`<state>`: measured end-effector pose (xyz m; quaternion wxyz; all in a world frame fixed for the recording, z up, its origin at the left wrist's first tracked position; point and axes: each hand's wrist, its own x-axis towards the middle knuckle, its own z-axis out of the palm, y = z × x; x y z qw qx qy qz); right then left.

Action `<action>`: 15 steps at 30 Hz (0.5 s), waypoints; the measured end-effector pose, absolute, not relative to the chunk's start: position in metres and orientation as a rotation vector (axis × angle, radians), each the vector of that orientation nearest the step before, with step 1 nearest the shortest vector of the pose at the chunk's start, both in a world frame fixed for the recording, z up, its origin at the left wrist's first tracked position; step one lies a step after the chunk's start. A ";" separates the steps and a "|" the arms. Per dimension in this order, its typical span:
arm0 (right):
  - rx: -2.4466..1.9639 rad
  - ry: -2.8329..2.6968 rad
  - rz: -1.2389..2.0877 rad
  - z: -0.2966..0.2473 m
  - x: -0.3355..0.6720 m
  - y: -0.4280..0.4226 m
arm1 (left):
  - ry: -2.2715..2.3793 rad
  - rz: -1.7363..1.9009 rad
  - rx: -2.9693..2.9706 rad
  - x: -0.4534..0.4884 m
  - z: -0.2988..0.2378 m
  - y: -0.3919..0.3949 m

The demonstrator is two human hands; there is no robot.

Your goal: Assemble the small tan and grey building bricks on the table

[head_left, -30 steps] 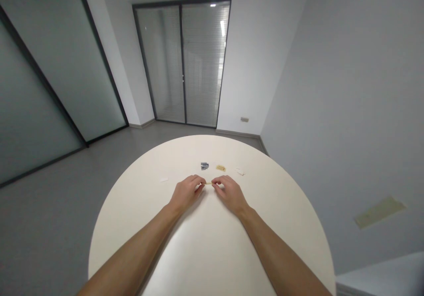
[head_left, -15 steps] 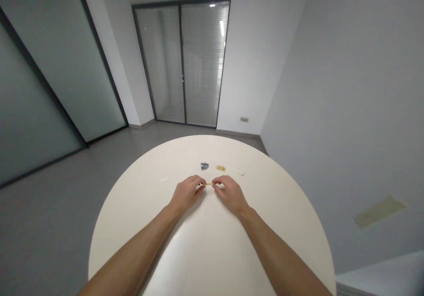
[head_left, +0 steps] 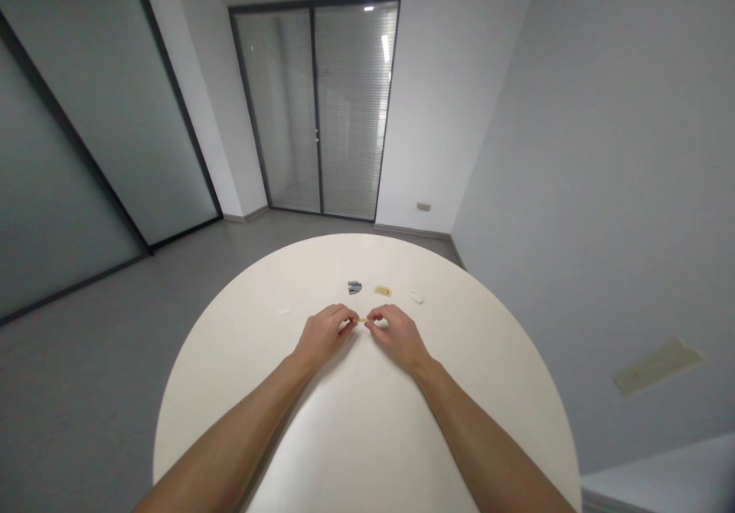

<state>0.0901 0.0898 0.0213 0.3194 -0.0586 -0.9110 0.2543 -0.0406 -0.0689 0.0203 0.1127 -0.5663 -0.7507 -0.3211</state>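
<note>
Holding: your left hand (head_left: 325, 331) and your right hand (head_left: 398, 337) both sit in narrow pinches, fingertips closed on opposite ends of a pale strip (head_left: 361, 320).
Strip position: held between your hands, low over the table, at about 12 o'clock from your chest. Whether it touches the surface, you cannot tell from this view.
Strip detail: tan or cream, too small to identify further.
Work surface: a round cream table (head_left: 459, 398) lies under your forearms.
Nearest item: a dark and silver piece (head_left: 354, 288), at 12 o'clock from the strip, kept apart from your fingers.
Other items: a tan rectangular piece (head_left: 383, 291) at 1 o'clock, a white scrap (head_left: 416, 296) at 2 o'clock, and a second white scrap (head_left: 283, 311) at 9 o'clock.
Surroundings: a glass door with blinds (head_left: 344, 107) stands at 12 o'clock beyond the table; a frosted glass partition (head_left: 86, 138) runs along your 10 o'clock side.
</note>
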 end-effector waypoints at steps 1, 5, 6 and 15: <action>-0.153 -2.397 0.669 0.022 0.090 0.089 | -2.198 -0.944 -1.664 -0.041 0.020 -0.069; -0.152 -2.398 0.671 0.024 0.091 0.089 | -2.203 -0.945 -1.663 -0.040 0.021 -0.069; -0.153 -2.401 0.674 0.024 0.091 0.088 | -2.208 -0.942 -1.665 -0.040 0.021 -0.069; -0.152 -2.427 0.669 0.025 0.091 0.087 | -2.210 -0.932 -1.677 -0.041 0.021 -0.069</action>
